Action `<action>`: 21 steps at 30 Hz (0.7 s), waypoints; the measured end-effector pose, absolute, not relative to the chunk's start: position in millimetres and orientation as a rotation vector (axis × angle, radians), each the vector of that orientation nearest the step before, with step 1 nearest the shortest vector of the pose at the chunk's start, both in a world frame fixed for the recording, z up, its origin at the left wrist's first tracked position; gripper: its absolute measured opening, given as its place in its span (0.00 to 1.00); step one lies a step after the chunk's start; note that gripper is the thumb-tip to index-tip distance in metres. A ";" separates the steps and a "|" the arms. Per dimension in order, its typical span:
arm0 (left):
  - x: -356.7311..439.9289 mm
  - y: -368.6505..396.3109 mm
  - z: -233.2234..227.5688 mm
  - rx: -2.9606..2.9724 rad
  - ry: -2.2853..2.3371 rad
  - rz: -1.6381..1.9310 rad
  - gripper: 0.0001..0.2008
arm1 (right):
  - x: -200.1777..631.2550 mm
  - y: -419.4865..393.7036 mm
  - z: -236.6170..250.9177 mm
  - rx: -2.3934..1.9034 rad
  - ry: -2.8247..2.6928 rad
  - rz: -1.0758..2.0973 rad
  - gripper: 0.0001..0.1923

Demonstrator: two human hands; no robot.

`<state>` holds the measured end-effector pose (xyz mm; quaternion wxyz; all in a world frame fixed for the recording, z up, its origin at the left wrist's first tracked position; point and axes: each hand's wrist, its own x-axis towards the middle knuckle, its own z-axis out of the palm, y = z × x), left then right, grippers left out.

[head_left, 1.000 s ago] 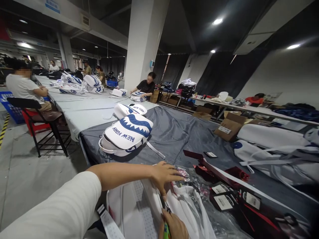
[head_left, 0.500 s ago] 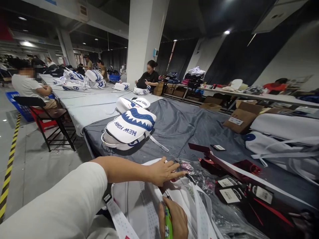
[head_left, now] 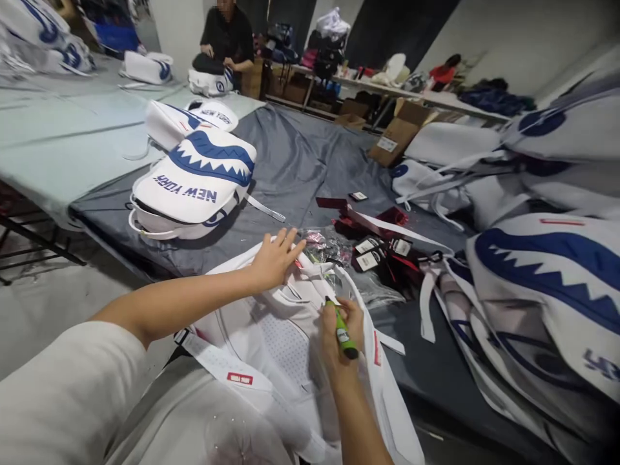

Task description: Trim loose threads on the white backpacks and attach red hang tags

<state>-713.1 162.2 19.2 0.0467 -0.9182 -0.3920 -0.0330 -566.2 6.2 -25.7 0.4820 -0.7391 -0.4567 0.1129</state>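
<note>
A white backpack (head_left: 285,342) lies back side up in front of me, its padded straps spread out and small red labels on them. My left hand (head_left: 274,261) rests on its top edge near the carry loop, fingers stretched out and holding nothing. In my right hand (head_left: 356,316) is a green marker pen (head_left: 343,332), gripped over the upper part of the backpack with its dark tip pointing up and away from me. Clear plastic film (head_left: 329,245) and black hang tags (head_left: 371,255) lie just beyond the backpack.
White-and-blue backpacks (head_left: 194,174) lie at the left on the grey cloth (head_left: 300,155). More backpacks (head_left: 547,278) are piled at the right. A cardboard box (head_left: 394,139) stands farther back. Across the table a person in black (head_left: 227,39) handles another bag.
My view has tilted down and turned right, bringing the right-hand pile into sight. My right hand has moved up the backpack with the marker pen. My left hand stays on the top edge.
</note>
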 end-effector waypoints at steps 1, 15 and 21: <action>-712.9 161.6 20.6 -2.800 -1.216 -0.086 0.52 | -565.7 5.8 -20.5 -1.862 -1.048 0.244 0.25; -711.5 163.1 28.3 -2.834 -1.313 0.005 0.47 | -596.0 79.9 1.1 -2.437 -1.767 -0.193 0.16; -714.3 169.2 34.0 -2.809 -1.308 0.144 0.46 | -605.3 89.7 -2.2 -2.456 -1.746 -0.159 0.19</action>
